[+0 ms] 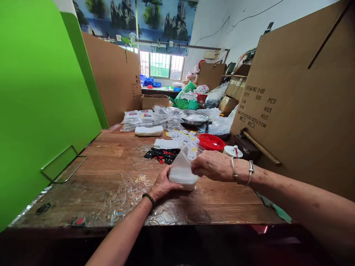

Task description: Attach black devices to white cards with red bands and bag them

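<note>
A white, rounded block-like pack (181, 179) sits on the wooden table near its front edge. My left hand (163, 184) is wrapped round its left side and front, thumb and fingers against it. Above the pack rises a clear plastic bag (180, 159), its upper part standing up and spread. With fingers curled closed, my right hand (209, 165) is at the bag's right edge and seems to pinch it; the fingertips are partly hidden. Just beyond lie black and red small pieces (161, 155) and a white paper stack (168, 143).
Scattered white cards (181, 135) and a red basket (211, 142) lie farther back. Filled clear bags (138, 117) are piled behind, beside a metal bowl (195, 117). Cardboard (299, 92) walls the right side, a green panel (50, 103) the left. A wire handle (65, 164) juts out.
</note>
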